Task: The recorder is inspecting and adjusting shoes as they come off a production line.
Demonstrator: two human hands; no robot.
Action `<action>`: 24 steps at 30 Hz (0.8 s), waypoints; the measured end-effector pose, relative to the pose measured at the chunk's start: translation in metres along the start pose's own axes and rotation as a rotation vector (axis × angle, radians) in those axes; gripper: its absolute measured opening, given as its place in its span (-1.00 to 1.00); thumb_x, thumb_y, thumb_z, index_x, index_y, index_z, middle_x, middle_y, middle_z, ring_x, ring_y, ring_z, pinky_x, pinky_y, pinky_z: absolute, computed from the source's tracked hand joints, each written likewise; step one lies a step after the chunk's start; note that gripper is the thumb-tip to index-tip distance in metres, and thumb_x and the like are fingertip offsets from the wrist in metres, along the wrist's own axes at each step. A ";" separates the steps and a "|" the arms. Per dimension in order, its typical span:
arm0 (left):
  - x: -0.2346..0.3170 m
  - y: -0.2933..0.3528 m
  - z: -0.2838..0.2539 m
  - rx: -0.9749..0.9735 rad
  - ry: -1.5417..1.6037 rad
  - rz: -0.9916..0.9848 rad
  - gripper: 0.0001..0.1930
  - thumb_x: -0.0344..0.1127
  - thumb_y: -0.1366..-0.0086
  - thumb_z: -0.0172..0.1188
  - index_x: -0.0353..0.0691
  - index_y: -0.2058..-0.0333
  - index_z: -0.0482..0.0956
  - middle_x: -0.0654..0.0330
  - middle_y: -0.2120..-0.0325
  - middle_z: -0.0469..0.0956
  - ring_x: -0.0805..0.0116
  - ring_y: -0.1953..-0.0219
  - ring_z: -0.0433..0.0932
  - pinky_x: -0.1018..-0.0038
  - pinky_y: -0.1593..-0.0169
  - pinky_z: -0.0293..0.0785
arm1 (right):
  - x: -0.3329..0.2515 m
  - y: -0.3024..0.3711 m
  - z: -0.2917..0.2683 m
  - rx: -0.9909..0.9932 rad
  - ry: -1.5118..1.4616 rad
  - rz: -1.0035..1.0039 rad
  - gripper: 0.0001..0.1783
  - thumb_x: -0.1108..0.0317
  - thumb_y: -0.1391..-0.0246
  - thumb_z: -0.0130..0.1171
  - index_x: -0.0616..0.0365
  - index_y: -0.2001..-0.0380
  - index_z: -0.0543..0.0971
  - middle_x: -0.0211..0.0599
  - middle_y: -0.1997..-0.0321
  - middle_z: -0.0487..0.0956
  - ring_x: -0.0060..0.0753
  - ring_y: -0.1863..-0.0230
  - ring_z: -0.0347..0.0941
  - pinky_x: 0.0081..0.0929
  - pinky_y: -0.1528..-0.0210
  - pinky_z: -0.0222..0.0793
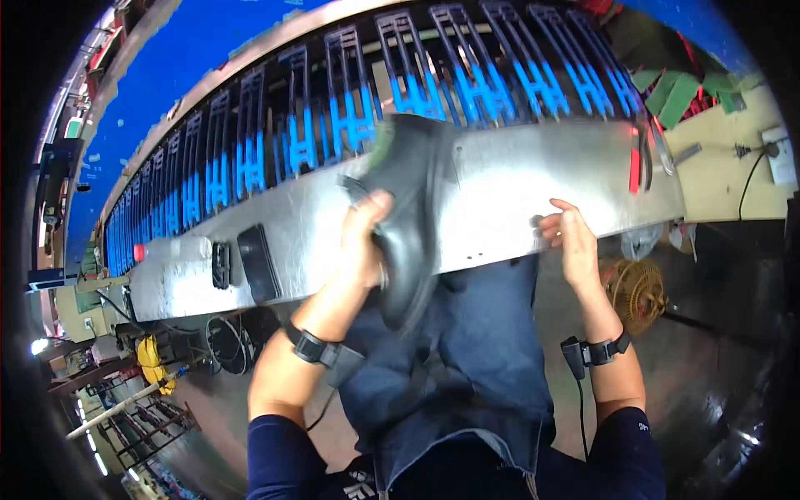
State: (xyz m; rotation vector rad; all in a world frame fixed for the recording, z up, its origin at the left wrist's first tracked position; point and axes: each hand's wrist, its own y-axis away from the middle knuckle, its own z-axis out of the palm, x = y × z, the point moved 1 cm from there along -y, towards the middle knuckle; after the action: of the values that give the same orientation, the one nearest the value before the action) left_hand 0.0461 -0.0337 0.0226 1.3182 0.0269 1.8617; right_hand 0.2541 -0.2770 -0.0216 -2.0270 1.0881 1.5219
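1 black boot (410,218) is grasped by the left hand (364,237); whether the right hand (572,237) grips something, I cannot tell.

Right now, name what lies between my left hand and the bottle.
Leftward from your left hand, the head view shows a black slab, then a smaller black item.

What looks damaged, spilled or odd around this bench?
Nothing looks spilled. The blue surface beyond the blue-and-black rack has a ragged, patchy edge, perhaps from chipped paint. The black boot in the left hand is blurred, so I can't judge its condition.
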 end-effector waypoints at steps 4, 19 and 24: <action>0.107 -0.135 -0.074 0.231 -0.359 0.342 -0.60 -0.19 -0.16 0.37 -0.32 0.11 0.56 0.12 0.29 0.61 0.30 0.29 0.61 0.37 0.14 0.53 | 0.044 -0.038 0.004 0.231 0.487 -0.406 -0.75 0.30 -0.20 0.15 0.21 0.13 0.60 -0.14 0.27 0.58 -0.10 0.25 0.52 -0.26 0.18 0.44; 0.072 -0.284 -0.103 0.519 -1.572 0.518 0.14 0.27 -0.14 0.27 -0.47 -0.37 -0.11 -0.41 -0.29 0.14 -0.25 -0.36 0.15 0.15 -0.37 0.15 | 0.028 -0.038 0.015 0.327 0.651 -0.542 -0.80 0.43 0.08 0.26 0.10 0.29 0.62 -0.29 0.38 0.50 -0.22 0.33 0.48 -0.30 0.33 0.44; -0.001 -0.195 -0.071 0.152 -1.888 0.975 -0.25 0.03 -0.28 0.21 -0.40 -0.26 0.24 -0.29 -0.24 0.24 -0.28 -0.31 0.18 -0.03 -0.34 0.11 | 0.035 -0.052 0.009 0.259 0.540 -0.508 -0.77 0.38 0.03 0.25 0.07 0.23 0.61 -0.28 0.36 0.49 -0.20 0.28 0.48 -0.29 0.26 0.45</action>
State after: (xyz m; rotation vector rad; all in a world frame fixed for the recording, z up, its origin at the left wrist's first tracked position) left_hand 0.1083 0.1225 -0.0985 2.9279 -1.6415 0.4034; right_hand 0.2921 -0.2500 -0.0645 -2.3395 0.7908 0.5698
